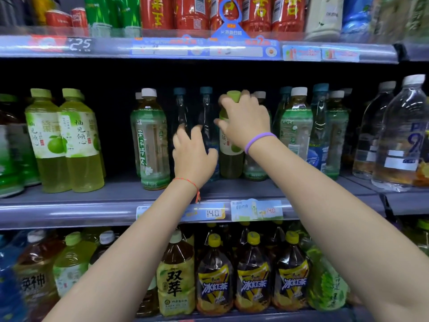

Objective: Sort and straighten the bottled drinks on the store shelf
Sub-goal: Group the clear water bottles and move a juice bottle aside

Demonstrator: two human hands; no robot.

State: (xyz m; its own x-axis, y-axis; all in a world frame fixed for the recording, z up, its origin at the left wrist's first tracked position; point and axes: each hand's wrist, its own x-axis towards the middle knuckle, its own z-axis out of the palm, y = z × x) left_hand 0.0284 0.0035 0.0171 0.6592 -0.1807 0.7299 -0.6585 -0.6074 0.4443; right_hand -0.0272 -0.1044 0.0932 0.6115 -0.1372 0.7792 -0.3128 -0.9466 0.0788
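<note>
While the pomelo drink bottle point(228, 145) with the green cap stands on the middle shelf point(120, 194) among the jasmine tea bottles, the right hand point(245, 119) has its fingers point(224, 101) curled over that cap and neck, holding it from above. It looks misplaced: its matching pair point(65, 140) stands well apart, far to the left. The left hand point(192, 154) reaches in beside it with spread, relaxed fingers at a clear blue-capped bottle point(206, 117); whether they touch it I cannot tell.

Lifting by the cap alone seems risky, since a full bottle could swing and clip the jasmine tea bottle point(296, 126) just beside it, toppling the row. The tall, slim blue-capped bottles look easy to tip, so a nudge from the left hand might knock one backward into the dark rear of the shelf.
</note>
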